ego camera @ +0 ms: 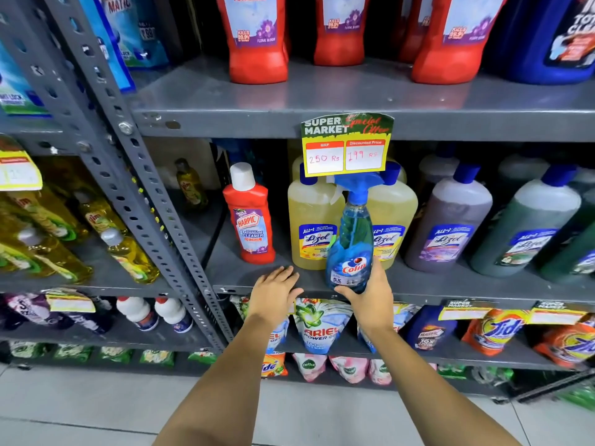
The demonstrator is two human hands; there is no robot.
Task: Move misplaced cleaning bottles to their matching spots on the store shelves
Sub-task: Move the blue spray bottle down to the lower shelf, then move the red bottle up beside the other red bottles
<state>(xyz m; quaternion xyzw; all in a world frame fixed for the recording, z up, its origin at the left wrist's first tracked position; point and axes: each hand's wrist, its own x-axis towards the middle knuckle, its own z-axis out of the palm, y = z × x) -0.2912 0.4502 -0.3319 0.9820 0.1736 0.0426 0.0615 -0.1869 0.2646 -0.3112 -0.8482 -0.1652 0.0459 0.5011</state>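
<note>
My right hand [367,297] grips the base of a blue Colin spray bottle [351,243], held upright at the front edge of the middle shelf [450,288], in front of two yellow Lizol bottles [310,220]. My left hand [275,292] rests flat and empty on the shelf edge, fingers spread, just below a lone red Harpic bathroom cleaner bottle [249,217] standing left of the Lizol row. More red Harpic bottles [257,37] stand on the shelf above.
Purple and green Lizol bottles [450,220] fill the middle shelf to the right. A yellow price tag [346,146] hangs over the spray head. A grey slotted upright [135,175] divides off the left bay with yellow dish-wash bottles [128,255]. Detergent pouches [318,326] sit below.
</note>
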